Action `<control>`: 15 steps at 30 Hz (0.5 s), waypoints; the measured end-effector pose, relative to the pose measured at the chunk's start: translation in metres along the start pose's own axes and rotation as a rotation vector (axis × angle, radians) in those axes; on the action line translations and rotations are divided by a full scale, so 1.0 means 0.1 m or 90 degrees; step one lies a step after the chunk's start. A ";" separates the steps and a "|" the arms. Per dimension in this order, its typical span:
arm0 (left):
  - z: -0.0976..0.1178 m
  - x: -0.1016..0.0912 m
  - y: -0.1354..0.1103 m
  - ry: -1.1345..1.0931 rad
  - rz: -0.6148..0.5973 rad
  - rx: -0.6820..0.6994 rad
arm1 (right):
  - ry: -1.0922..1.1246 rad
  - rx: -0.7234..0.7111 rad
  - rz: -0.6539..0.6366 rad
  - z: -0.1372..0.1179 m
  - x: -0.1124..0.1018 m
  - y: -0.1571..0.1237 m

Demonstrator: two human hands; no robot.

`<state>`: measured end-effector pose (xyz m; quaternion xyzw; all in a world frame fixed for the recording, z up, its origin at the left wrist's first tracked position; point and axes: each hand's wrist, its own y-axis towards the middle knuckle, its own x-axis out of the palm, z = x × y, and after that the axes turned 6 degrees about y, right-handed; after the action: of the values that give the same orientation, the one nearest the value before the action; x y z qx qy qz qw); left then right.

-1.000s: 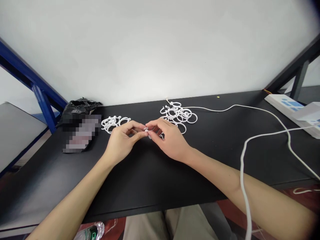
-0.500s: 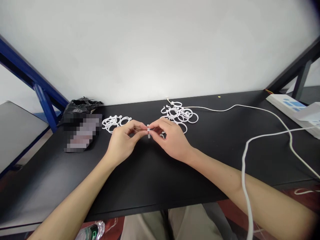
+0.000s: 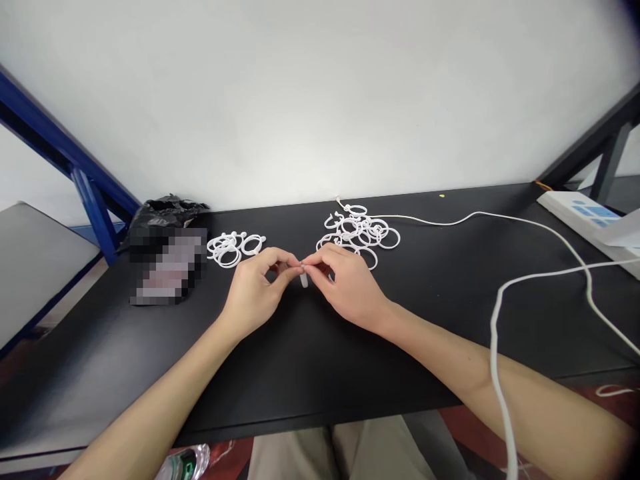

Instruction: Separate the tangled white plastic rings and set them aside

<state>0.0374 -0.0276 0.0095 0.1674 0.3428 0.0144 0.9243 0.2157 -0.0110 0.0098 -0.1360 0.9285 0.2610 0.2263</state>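
My left hand (image 3: 256,287) and my right hand (image 3: 353,285) meet fingertip to fingertip above the table. Both pinch a small white plastic ring (image 3: 304,281), seen nearly edge-on; its lower part hangs below the fingertips, and the rest is covered by them. Left of my left hand lies a small heap of white plastic rings (image 3: 227,250) with ball-shaped ends. Just behind my right hand is a larger, looser pile of such rings (image 3: 387,247), some of them gaping; my hand hides part of it.
A crumpled black plastic bag (image 3: 160,217) and a blurred-out item (image 3: 170,270) lie left on the black table (image 3: 300,373). A white cable (image 3: 493,327) crosses the right side and passes over my right forearm. A white box (image 3: 575,213) stands far right. Below the edge is a bottle (image 3: 187,461).
My hands stay together, with the fingertips slightly lower and closer to each other. The ring has turned a little, so its upper end no longer shows above the fingers.
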 end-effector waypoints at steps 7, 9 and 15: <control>0.04 0.02 0.01 0.030 -0.009 0.004 | 0.004 0.024 0.026 0.01 0.00 0.03; 0.05 0.01 0.01 0.013 -0.031 0.040 | 0.026 0.032 0.031 0.00 -0.02 0.04; 0.06 0.01 0.00 -0.028 -0.068 0.079 | 0.107 0.042 0.033 -0.04 -0.05 0.06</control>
<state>0.0418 -0.0294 0.0134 0.2062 0.3312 -0.0598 0.9188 0.2164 -0.0080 0.0179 -0.1261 0.9554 0.2240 0.1453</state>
